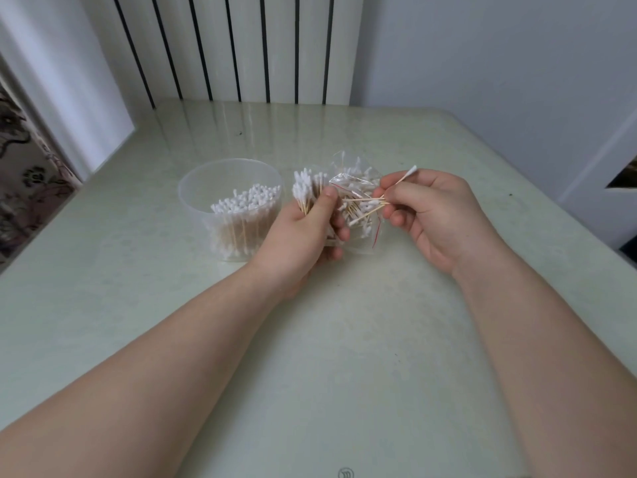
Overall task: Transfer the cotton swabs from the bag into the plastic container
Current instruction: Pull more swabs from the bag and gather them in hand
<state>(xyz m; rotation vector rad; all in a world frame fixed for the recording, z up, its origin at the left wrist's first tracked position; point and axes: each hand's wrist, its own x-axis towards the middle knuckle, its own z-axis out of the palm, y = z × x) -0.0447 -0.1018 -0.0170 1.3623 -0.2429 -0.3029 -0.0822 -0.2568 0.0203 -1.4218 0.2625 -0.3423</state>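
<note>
A round clear plastic container (193, 194) stands left of centre on the table, partly filled with upright cotton swabs (246, 201). My left hand (303, 236) grips an upright bundle of swabs (306, 186) and also holds the clear bag (355, 188), which has a red zip strip and loose swabs inside. My right hand (434, 212) pinches several swabs (372, 205) at the bag's mouth, one tip sticking up above its fingers. The bag's lower part is hidden behind my left fingers.
The pale green table (344, 339) spreads wide in front of me. A white radiator (241, 46) stands against the wall behind it. A patterned curtain (24, 174) hangs at the far left, beyond the table's left edge.
</note>
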